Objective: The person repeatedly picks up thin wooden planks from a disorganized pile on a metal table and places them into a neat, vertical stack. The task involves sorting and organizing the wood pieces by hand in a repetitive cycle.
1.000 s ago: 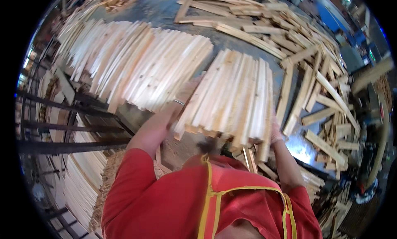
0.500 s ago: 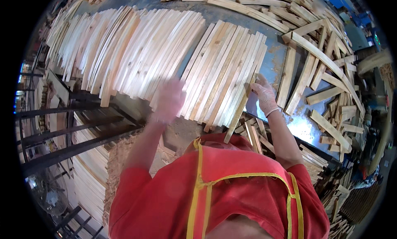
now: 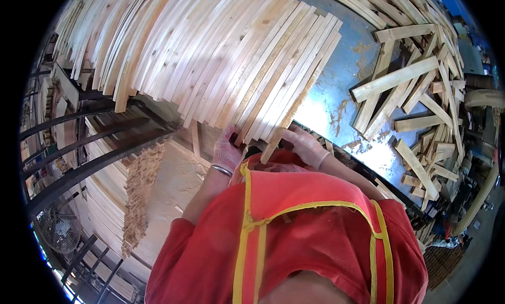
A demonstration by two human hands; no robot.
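Observation:
Pale wooden strips (image 3: 252, 56) lie side by side on a blue-grey metal table, their near ends uneven and pointing toward me. My left hand (image 3: 225, 151), in a light knit glove, grips at the near ends of several strips. Opposite it, my right hand (image 3: 307, 147), also gloved, holds the near end of the rightmost strips from their right side. One strip (image 3: 272, 146) at this right edge sticks out nearer to my body than the others. The strips partly hide the fingertips of both hands.
Loose wood offcuts (image 3: 405, 77) are heaped on the right of the metal table (image 3: 336, 98). Dark metal bars (image 3: 100, 164) and a stack of strips (image 3: 108, 172) stand at the left, near a fan (image 3: 60, 227). A ribbed hose (image 3: 478, 198) hangs at far right.
The gap between the right-hand group of strips and the larger row has closed. My left hand moved from that gap to the near ends; my right hand slid down nearer my body.

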